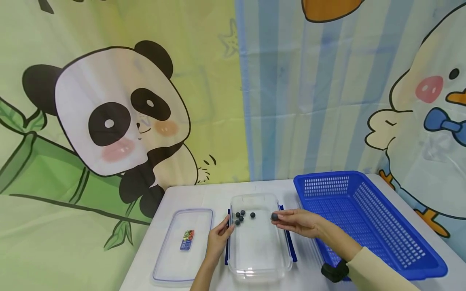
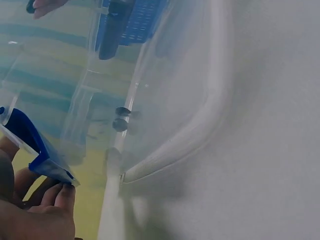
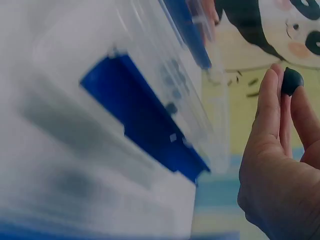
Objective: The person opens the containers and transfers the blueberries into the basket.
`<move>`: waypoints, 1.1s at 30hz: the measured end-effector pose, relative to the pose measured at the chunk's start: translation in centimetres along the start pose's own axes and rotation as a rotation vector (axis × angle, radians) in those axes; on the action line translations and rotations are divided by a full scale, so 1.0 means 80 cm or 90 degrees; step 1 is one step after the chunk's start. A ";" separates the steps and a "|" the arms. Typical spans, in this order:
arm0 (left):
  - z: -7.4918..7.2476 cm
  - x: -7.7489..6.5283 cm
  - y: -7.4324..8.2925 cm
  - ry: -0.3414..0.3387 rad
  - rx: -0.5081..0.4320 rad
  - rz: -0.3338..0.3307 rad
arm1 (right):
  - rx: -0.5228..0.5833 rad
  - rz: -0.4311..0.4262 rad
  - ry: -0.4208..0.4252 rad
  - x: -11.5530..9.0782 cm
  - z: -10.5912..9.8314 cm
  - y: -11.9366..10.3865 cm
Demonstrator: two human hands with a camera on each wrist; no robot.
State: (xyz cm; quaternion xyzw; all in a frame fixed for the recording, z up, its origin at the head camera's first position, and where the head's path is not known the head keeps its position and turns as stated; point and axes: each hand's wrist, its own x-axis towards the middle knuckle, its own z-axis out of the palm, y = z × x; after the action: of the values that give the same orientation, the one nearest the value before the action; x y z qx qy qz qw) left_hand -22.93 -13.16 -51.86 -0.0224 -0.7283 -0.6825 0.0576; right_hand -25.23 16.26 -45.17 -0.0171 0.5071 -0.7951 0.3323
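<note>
A clear plastic container (image 1: 260, 250) with blue side latches (image 3: 145, 117) stands open-topped on the white table. Several dark round balls (image 1: 253, 215) lie inside it, mostly toward its far left. My left hand (image 1: 217, 242) holds the container's left side, thumb near the rim; in the left wrist view its fingertips (image 2: 66, 197) touch the blue latch flap (image 2: 35, 140). Over the right rim, my right hand (image 1: 300, 223) pinches one dark ball (image 3: 292, 81) between thumb and fingertips, the other fingers fairly straight.
A clear lid (image 1: 169, 254) with a fruit-picture label (image 1: 187, 240) lies flat on the left. On the right sits a blue perforated basket (image 1: 404, 226), close beside the container. Behind the table (image 1: 204, 194) hangs a curtain (image 1: 280, 89) with cartoon animals.
</note>
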 end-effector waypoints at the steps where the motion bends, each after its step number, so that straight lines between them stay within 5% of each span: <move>1: 0.000 -0.002 0.006 -0.005 -0.003 -0.005 | 0.007 -0.005 -0.009 -0.005 -0.009 -0.005; 10: -0.005 0.011 -0.024 -0.005 0.001 -0.013 | 0.034 -0.009 -0.103 -0.052 -0.095 -0.050; 15: -0.005 0.017 -0.037 0.007 0.020 -0.022 | 0.053 -0.008 -0.109 -0.075 -0.134 -0.065; 26: -0.006 0.024 -0.037 -0.005 -0.016 -0.033 | 0.075 0.034 -0.136 -0.102 -0.210 -0.053; 33: -0.005 0.020 -0.036 0.000 0.002 -0.036 | 0.070 0.050 -0.140 -0.105 -0.233 -0.046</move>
State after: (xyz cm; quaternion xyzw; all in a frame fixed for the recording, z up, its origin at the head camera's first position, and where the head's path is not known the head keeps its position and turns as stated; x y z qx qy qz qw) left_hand -24.83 -13.82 -54.54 -0.0016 -0.7295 -0.6829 0.0381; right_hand -27.36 36.58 -48.60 -0.0661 0.4232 -0.8015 0.4173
